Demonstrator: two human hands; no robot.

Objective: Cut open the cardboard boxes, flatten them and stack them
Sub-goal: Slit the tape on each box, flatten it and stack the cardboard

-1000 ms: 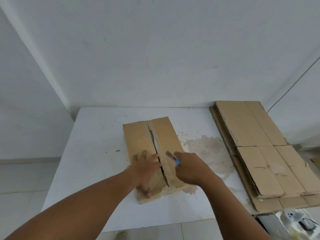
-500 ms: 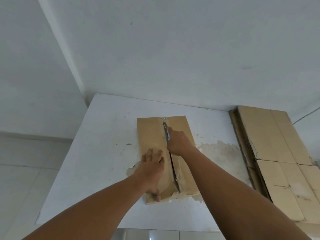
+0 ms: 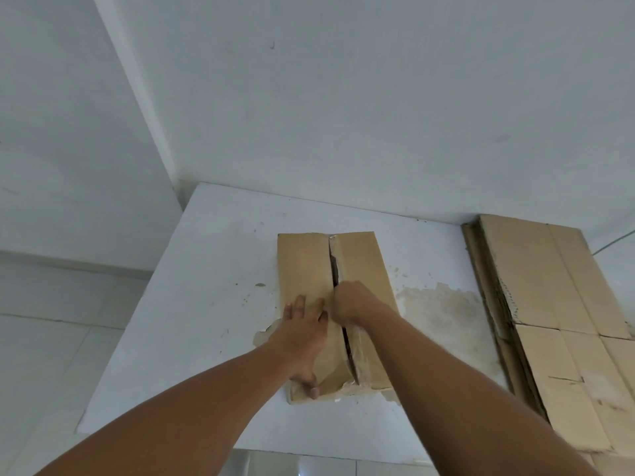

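The box (image 3: 330, 304) is lying mid-table (image 3: 213, 269), its long axis and slit seam running away from the person. The left hand (image 3: 304, 333) is pressing flat on the left flap; the right hand (image 3: 354, 300), fisted at the seam, is hiding whatever it holds. One box, one flattened stack (image 3: 549, 321) at right.

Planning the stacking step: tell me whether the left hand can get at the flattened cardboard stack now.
Probably not: the left hand lies flat on the box, and the right arm crosses between it and the stack.
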